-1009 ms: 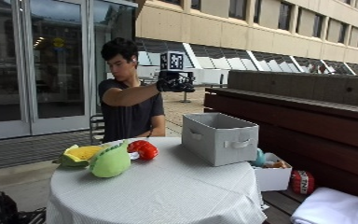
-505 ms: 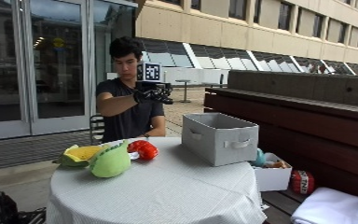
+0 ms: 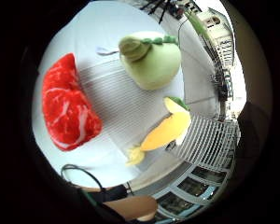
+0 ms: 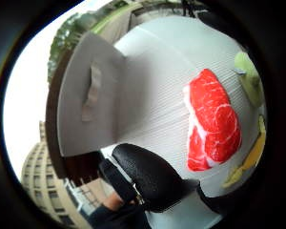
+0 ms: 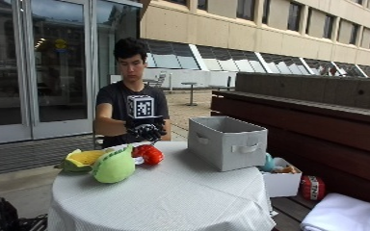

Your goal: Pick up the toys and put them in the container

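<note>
The grey fabric bin point(image 5: 227, 142) on the worktop's point(image 5: 172, 197) right shows no contents, while the gloved right hand point(image 5: 145, 131) hovers above the red steak toy point(image 5: 148, 154), fingers loosely curled, holding nothing.

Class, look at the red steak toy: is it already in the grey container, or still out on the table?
Out. The steak toy lies on the tablecloth beside the green toy, apart from the container.

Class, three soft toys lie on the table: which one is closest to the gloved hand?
The red steak toy, directly below the gloved hand; the green toy and yellow toy lie farther away.
</note>
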A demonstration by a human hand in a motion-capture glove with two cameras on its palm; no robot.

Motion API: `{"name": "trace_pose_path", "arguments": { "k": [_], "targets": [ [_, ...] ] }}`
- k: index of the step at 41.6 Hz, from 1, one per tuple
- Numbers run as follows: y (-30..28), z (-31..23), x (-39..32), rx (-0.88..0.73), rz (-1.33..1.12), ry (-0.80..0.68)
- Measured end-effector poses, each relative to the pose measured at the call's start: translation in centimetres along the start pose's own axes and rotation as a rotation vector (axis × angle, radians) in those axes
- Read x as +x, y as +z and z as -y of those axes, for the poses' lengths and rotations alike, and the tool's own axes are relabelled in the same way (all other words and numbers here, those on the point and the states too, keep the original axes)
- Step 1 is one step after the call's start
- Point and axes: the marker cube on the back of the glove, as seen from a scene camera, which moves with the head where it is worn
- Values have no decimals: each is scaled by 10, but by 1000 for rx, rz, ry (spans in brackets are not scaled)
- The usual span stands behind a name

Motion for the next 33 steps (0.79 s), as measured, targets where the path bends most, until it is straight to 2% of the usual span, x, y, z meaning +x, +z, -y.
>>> {"name": "trace_pose_path", "arguments": {
  "k": [23, 33],
  "targets": [
    [76, -9, 12, -107, 25, -67],
    [82, 1, 10, 123, -27, -66]
  ]
}}
